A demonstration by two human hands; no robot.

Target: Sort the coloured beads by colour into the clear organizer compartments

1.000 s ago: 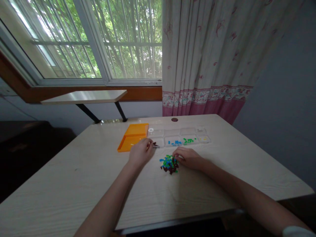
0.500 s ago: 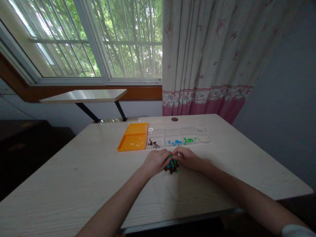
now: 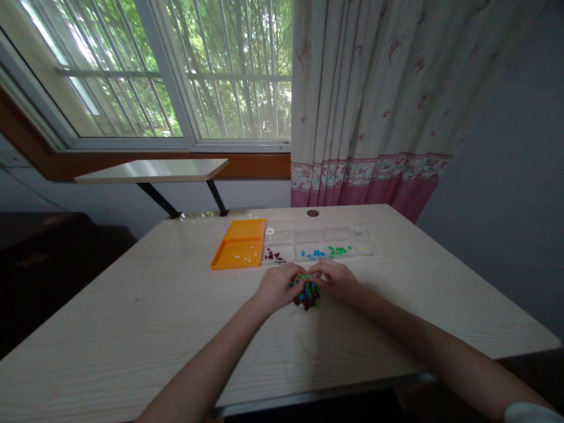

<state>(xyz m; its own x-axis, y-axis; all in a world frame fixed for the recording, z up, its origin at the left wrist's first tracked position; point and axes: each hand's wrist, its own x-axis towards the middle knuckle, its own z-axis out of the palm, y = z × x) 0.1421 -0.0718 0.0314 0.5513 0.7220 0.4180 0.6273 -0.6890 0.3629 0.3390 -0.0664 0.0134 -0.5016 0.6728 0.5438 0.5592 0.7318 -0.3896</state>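
Note:
Between my hands is a small brick model (image 3: 307,298), a lumpy cluster of dark brown, green and blue bits low over the table. My left hand (image 3: 275,286) is closed on its left side, thumb and fingers curled around the edge. From the right, my right hand (image 3: 337,282) has its bent fingers pressed together at the model's top. Bits of green show between the two sets of fingertips. Whether a loose brick is pinched there is too small to tell.
Behind my hands, a clear compartment tray (image 3: 294,251) holds loose brown bricks (image 3: 274,255), blue bricks (image 3: 314,254) and green bricks (image 3: 339,251). Left of it lies an open orange case (image 3: 233,235) with small white pieces. A raised shelf (image 3: 154,170) stands at the back left.
The right fingertips have shifted slightly on the model's top, and a pale spot seen there is now hidden. More green shows between the hands. The view has moved very slightly.

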